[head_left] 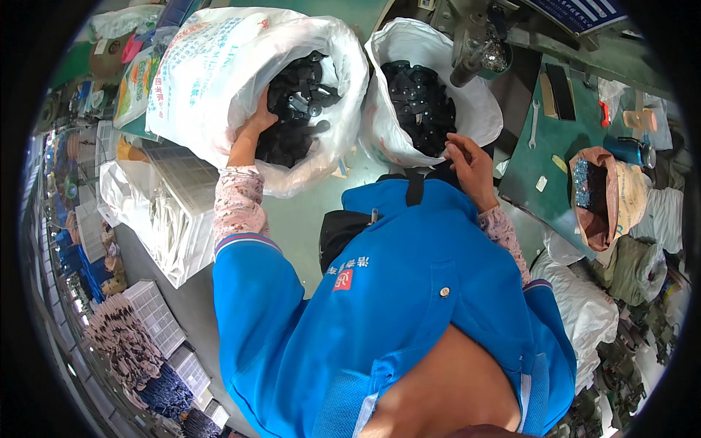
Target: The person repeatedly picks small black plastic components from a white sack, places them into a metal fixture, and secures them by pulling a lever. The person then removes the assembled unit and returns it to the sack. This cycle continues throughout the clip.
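My left hand (255, 123) reaches into the mouth of a large white woven sack (212, 77) lined with clear plastic. Its thumb stands apart from the fingers, against a heap of small black parts (298, 102), some with shiny metal bits; the fingertips are partly hidden. At the right, a second white sack (478, 109) stands rolled open, holding similar black parts (418, 102). My right hand (471, 166) is at this sack's near right rim, fingers curled in toward the thumb. Whatever sits between those fingertips is too small to make out.
A dark metal machine (478, 51) overhangs the right sack. On the green bench at right lie a wrench (534, 124), a blue can (631, 151) and a brown paper bag (595, 193) of small parts. White plastic crates (179, 212) stand at left. A white sack (577, 314) slumps at lower right.
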Available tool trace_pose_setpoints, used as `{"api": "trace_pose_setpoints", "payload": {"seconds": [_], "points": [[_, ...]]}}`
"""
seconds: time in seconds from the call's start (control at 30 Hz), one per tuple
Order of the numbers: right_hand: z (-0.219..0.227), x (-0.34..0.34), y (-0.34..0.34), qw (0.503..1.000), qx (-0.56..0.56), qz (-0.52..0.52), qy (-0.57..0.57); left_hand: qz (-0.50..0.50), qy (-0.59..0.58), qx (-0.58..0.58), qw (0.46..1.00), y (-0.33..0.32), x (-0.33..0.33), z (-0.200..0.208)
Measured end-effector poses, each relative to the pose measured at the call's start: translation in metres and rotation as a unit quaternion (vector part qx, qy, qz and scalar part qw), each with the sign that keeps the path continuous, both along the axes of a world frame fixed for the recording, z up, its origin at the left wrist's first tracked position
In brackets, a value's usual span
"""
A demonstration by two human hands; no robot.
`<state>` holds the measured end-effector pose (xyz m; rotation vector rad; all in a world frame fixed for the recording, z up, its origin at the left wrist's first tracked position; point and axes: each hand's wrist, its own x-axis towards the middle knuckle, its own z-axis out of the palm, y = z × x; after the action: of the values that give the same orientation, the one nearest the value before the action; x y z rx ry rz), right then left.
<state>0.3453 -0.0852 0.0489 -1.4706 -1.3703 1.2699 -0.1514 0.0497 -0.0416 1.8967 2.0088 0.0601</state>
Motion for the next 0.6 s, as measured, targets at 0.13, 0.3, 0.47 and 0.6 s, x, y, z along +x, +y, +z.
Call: {"api": "trace_pose_setpoints", "payload": {"seconds": [0.13,0.3,0.47,0.6], "points": [[0.004,-0.006,0.004,0.999,0.031,-0.023,-0.007,0.006,0.05,-0.052,0.997,0.004,0.027,0.025],[-0.001,-0.005,0.0,0.999,0.05,-0.02,-0.003,0.008,0.053,0.008,0.999,0.0,0.012,0.013],[0.001,-0.011,0.002,0.999,0.045,-0.019,0.001,-0.041,0.184,0.001,0.982,-0.03,0.101,0.086],[-0.005,-0.018,0.006,0.997,0.065,-0.009,0.027,-0.063,0.197,-0.004,0.978,-0.037,0.114,0.096]]}}
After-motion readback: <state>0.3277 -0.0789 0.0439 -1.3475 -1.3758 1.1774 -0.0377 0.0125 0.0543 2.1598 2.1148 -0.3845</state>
